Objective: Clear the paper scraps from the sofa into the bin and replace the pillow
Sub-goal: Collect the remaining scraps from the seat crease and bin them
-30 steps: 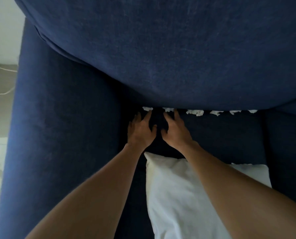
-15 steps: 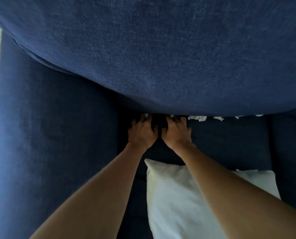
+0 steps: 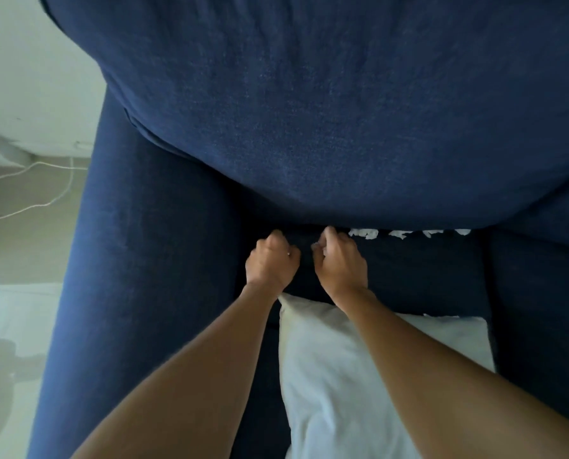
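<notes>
Head view: both hands sit curled into loose fists at the crease where the sofa [image 3: 164, 246] seat meets the back cushion [image 3: 326, 127]. The left hand [image 3: 271, 260] has its fingers folded under, and whether it encloses any paper I cannot tell; nothing white shows in it. The right hand [image 3: 341, 261] is likewise closed, with a hint of white at its fingertips (probably a scrap, though too small to be sure). More scraps [image 3: 364, 232] lie in a broken row just right of the right hand, tucked along the crease under the cushion's overhang and running away toward the far armrest. The pillow [image 3: 359, 376] lies behind the wrists, under the right forearm, pulled clear of the crease. No bin is in view. The step in hand looks like gathering, and to do it well I would rake the crease with hooked fingertips, working rightward from the right hand and sweeping pieces into one palm instead of pinching each bit. The paper looks thin and torn, so a dragging scoop should beat a squeeze that shreds it further. Pressing the cushion back with the left hand would likely expose bits hidden beneath the overhang. Closed fists should be carried upright to the bin, so nothing sifts out.
</notes>
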Demonstrator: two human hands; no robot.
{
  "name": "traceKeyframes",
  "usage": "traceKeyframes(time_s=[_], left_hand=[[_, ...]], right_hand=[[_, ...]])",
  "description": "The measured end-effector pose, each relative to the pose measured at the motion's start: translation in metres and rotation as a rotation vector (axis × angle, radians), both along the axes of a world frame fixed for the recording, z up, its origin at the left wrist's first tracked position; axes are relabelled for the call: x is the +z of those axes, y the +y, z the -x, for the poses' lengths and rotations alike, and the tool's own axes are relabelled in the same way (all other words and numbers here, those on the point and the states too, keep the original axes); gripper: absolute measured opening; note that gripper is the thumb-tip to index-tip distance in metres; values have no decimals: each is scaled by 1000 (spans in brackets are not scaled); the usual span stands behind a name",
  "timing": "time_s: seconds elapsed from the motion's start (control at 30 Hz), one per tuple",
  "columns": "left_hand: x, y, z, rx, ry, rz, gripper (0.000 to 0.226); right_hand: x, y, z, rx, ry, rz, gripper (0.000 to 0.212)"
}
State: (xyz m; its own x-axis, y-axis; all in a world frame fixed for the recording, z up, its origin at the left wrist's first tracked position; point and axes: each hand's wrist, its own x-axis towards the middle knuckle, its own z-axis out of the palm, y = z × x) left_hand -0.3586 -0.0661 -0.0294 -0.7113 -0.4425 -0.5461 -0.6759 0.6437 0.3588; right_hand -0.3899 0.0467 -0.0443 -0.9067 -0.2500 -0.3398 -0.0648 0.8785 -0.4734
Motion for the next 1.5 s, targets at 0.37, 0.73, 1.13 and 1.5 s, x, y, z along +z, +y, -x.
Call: traceKeyframes(time_s=[0.37, 0.73, 1.13, 1.5], left_hand=[[117, -4, -42, 300, 280, -81, 24], [124, -81, -112, 406, 361, -38, 27], [133, -248, -251, 785, 432, 12, 28], [79, -331, -406, 1025, 133, -7, 11]], right_hand=[[122, 4, -10, 4, 33, 240, 15], [147, -82, -67, 13, 36, 335, 16], [153, -269, -184, 322, -68, 358, 10], [109, -382, -304, 708, -226, 172, 11]])
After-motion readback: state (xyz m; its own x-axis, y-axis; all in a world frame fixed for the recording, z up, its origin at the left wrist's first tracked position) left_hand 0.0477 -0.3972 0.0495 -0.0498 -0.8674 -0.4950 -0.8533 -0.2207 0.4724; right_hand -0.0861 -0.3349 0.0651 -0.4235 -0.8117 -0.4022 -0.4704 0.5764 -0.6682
